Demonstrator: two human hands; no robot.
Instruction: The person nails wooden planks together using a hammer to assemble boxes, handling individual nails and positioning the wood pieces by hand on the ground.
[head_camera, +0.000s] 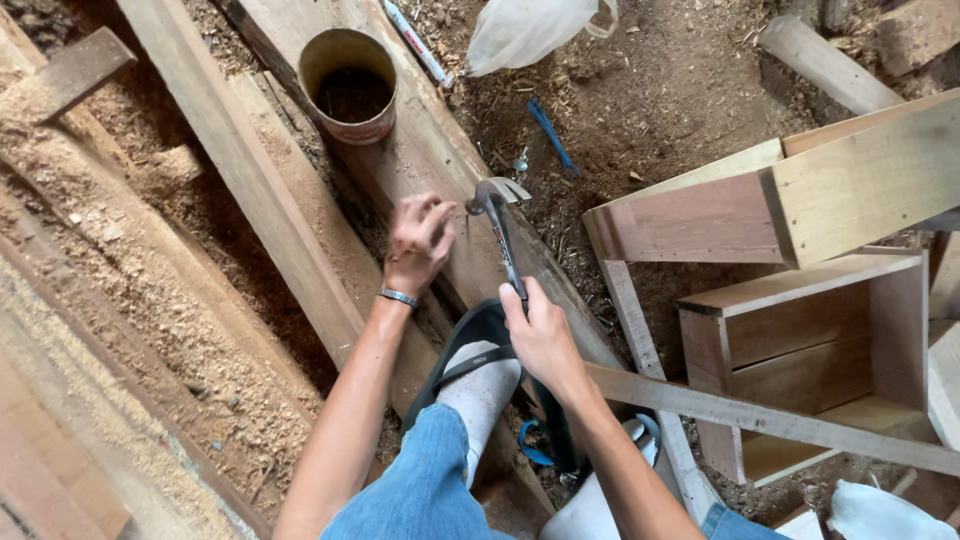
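Steel claw hammer (497, 215) gripped in our right hand (540, 335); left hand (415, 245) pinches something small (unseen) on the plank (430, 150), steadying it.

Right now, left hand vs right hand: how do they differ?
The right hand is closed around the hammer handle, while the left hand holds no tool; its fingers are curled down at the plank, and whether they pinch something is too small to tell. The left hand sits farther up the plank, level with the hammer head; the right hand sits nearer the sandalled foot. The left wrist wears a bracelet; the right is bare. Both are bare-skinned over the same plank.
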